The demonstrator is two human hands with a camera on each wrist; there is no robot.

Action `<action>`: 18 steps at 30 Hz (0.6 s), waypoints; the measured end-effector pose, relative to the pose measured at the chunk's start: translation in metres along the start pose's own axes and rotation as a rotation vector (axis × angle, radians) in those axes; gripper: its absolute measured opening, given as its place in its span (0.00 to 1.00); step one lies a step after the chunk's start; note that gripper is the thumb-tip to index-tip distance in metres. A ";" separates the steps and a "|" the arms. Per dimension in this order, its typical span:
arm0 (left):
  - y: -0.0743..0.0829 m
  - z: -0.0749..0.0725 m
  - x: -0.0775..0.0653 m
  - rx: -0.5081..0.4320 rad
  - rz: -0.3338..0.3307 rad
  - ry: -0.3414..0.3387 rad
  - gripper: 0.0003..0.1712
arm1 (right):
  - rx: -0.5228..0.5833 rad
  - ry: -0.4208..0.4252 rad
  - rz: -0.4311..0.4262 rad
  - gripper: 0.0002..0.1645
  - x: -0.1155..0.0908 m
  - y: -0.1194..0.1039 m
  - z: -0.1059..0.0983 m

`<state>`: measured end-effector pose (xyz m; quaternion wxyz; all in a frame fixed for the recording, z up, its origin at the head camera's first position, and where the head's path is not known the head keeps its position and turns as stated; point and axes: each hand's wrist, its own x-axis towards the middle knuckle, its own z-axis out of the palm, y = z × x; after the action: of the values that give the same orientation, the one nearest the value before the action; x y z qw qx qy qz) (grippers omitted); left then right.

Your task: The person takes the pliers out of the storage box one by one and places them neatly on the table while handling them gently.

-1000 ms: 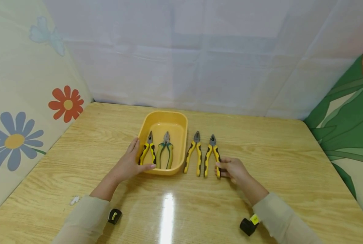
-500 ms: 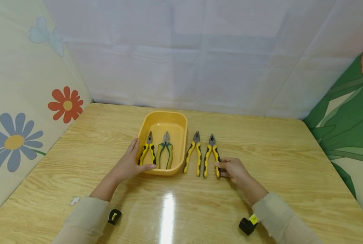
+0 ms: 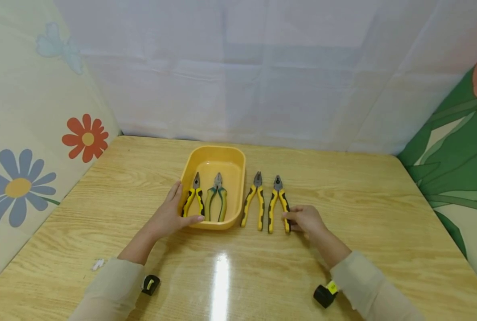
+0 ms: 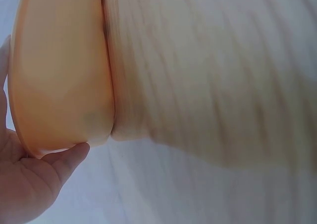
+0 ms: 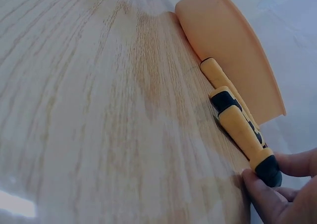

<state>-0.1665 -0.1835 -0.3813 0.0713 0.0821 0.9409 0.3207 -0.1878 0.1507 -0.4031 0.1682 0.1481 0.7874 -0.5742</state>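
Note:
My left hand [image 3: 168,218] holds the near left corner of a yellow plastic tray [image 3: 238,209], thumb along its near wall. Inside the tray, side by side with tips pointing away, lie yellow-and-black pliers [image 3: 188,203] and green-handled pliers [image 3: 224,205]. To the right of the tray, two more pairs with yellow-and-black handles rest on the table: pliers [image 3: 248,203] beside the tray and the outermost pliers [image 3: 272,207]. My right hand [image 3: 308,220] pinches the right handle of the outermost pair between thumb and fingers. The right wrist view shows that handle [image 5: 265,167] between thumb and fingertips.
A black tape measure [image 3: 150,284] lies beside the left sleeve, and another black-and-yellow tape measure [image 3: 324,295] by the right sleeve. A small white scrap [image 3: 98,264] is on the wooden table [image 3: 363,191] at left. A white cloth [image 3: 294,89] hangs behind the table's far edge.
Hardly anything differs: both hands keep their places on the tray and the pliers, and the head view has shifted very slightly.

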 end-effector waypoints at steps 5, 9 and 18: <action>-0.001 0.000 0.000 -0.004 0.003 -0.002 0.65 | -0.046 0.015 -0.021 0.18 0.001 -0.001 0.000; -0.002 0.000 0.000 -0.005 0.005 0.000 0.65 | -0.080 0.026 -0.037 0.16 0.001 -0.001 0.000; -0.002 0.001 0.000 -0.005 -0.001 0.003 0.65 | -0.134 0.073 -0.062 0.15 0.000 0.001 0.000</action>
<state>-0.1665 -0.1843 -0.3831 0.0702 0.0812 0.9402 0.3233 -0.1875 0.1510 -0.4035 0.1308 0.1330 0.8339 -0.5195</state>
